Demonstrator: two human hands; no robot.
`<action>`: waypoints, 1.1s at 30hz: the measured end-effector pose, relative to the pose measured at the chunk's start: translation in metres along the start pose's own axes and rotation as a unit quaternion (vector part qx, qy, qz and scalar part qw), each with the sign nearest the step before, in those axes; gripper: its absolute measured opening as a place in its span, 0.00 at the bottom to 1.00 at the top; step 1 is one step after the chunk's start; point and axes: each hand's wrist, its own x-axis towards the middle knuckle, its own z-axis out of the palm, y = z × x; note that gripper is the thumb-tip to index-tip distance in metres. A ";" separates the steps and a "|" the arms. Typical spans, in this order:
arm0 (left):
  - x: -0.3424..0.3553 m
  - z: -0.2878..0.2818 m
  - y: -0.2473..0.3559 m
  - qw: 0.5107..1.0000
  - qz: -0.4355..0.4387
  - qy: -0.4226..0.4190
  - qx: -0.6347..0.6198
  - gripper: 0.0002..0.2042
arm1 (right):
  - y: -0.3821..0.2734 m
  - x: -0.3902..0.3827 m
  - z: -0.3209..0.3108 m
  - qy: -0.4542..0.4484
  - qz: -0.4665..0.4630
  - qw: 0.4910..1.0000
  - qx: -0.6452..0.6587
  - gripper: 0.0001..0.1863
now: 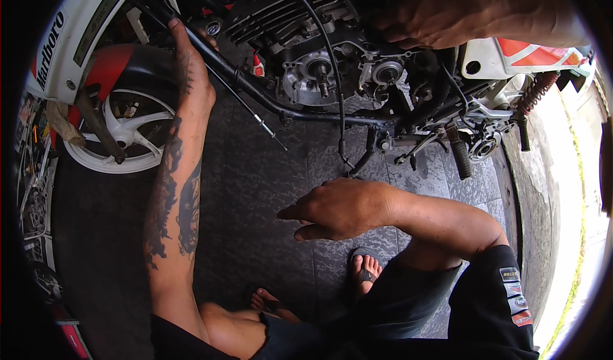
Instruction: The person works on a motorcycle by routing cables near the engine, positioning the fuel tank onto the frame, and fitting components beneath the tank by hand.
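Right hand empty, hanging | left fingers on frame tube

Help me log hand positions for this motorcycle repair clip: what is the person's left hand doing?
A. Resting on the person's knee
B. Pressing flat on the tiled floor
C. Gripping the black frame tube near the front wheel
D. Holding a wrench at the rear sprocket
C: the left hand reaches up and closes around the black frame tube beside the white front wheel, while the right hand hangs empty over the floor.
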 end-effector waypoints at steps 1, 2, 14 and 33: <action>0.000 0.000 0.000 1.000 0.002 0.002 0.002 0.26 | 0.001 0.000 0.000 0.002 -0.003 1.000 0.000 0.28; 0.001 0.000 0.000 1.000 0.002 0.001 0.002 0.26 | 0.001 0.000 0.001 0.005 -0.007 1.000 -0.001 0.28; -0.002 0.002 0.001 1.000 0.000 0.003 -0.002 0.26 | -0.001 -0.001 -0.002 0.004 0.003 1.000 -0.004 0.28; -0.002 0.001 0.001 1.000 0.003 -0.003 0.001 0.25 | 0.000 0.000 0.001 0.007 0.002 1.000 -0.010 0.28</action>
